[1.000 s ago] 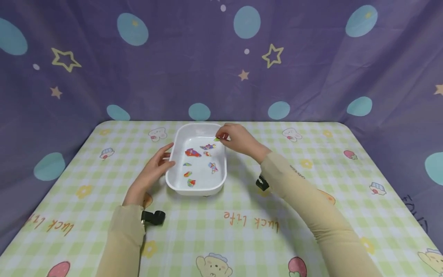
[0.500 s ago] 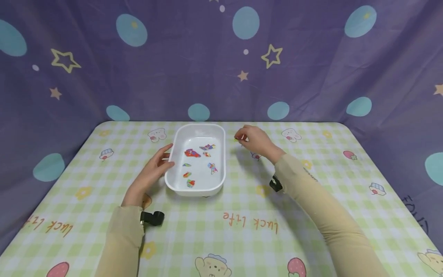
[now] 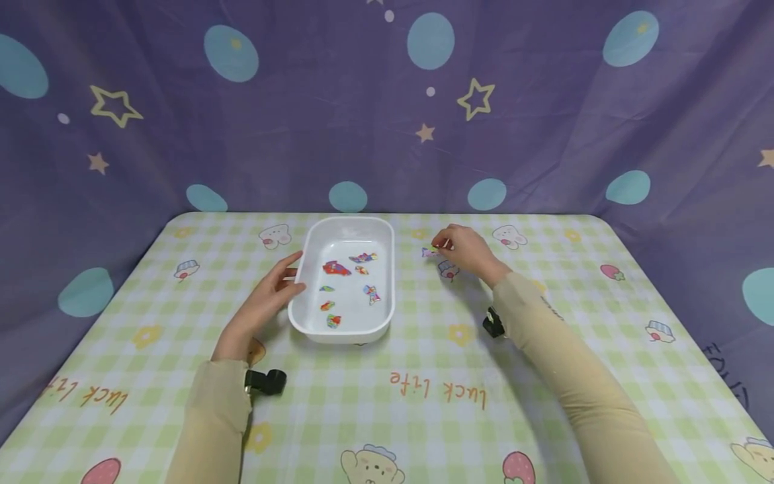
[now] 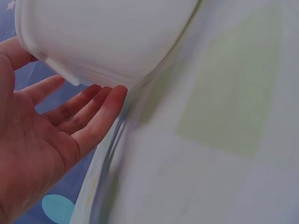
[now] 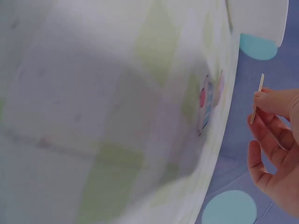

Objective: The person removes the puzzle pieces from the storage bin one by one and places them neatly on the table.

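A white rectangular tray (image 3: 343,334) stands on the table with several small, colourful flat pieces in it, among them a red piece (image 3: 336,268) and a blue-and-red piece (image 3: 371,294). My left hand (image 3: 266,302) rests at its left side, fingers spread and fingertips against the wall and rim. To the right of the tray, my right hand (image 3: 468,250) pinches a thin flat piece (image 5: 258,99) between thumb and fingers, edge-on in the right wrist view. Just below those fingertips, a small purple-pink shape (image 3: 428,253) shows on the cloth.
The table has a green-and-white checked cloth (image 3: 338,403) printed with cupcakes, flowers, bears and lettering. A purple curtain (image 3: 363,134) with stars and blue ovals hangs behind it. Small black cameras (image 3: 266,382) are strapped to both wrists.
My right hand has moved right, from above the tray's far right corner to over the table, carrying the thin flat piece. The left hand and tray have stayed in place.
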### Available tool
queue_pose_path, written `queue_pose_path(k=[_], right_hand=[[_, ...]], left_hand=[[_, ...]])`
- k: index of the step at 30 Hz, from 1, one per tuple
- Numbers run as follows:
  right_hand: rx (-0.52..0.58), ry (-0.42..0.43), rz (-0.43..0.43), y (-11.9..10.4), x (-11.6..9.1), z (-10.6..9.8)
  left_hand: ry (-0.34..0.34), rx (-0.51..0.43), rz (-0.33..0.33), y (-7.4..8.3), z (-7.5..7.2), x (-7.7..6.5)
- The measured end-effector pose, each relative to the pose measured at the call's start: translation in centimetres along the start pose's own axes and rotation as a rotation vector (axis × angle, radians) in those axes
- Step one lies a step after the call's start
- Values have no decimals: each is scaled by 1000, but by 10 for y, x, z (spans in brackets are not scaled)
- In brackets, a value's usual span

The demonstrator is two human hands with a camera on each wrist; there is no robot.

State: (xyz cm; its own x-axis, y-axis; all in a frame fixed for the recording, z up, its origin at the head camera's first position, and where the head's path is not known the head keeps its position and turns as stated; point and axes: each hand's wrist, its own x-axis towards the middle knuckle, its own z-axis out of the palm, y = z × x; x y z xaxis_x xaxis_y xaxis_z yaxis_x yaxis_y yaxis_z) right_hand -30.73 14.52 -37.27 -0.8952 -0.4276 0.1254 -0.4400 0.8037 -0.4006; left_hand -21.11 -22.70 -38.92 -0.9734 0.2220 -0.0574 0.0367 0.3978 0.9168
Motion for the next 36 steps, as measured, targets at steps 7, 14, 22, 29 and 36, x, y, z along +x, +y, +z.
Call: queue_pose_path(k=[7, 14, 22, 29, 36], right_hand=[[6, 1, 49, 13, -2, 2], [3, -25, 92, 23, -2, 4], [14, -51, 159, 31, -2, 6], [21, -60, 200, 36, -1, 9], [22, -66, 210, 38, 0, 10]], left_hand=[[5, 6, 5, 0, 0, 0], [2, -2, -5, 0, -1, -1], [2, -4, -9, -1, 0, 0], [13, -1, -21, -3, 0, 1], [15, -6, -29, -4, -1, 1]])
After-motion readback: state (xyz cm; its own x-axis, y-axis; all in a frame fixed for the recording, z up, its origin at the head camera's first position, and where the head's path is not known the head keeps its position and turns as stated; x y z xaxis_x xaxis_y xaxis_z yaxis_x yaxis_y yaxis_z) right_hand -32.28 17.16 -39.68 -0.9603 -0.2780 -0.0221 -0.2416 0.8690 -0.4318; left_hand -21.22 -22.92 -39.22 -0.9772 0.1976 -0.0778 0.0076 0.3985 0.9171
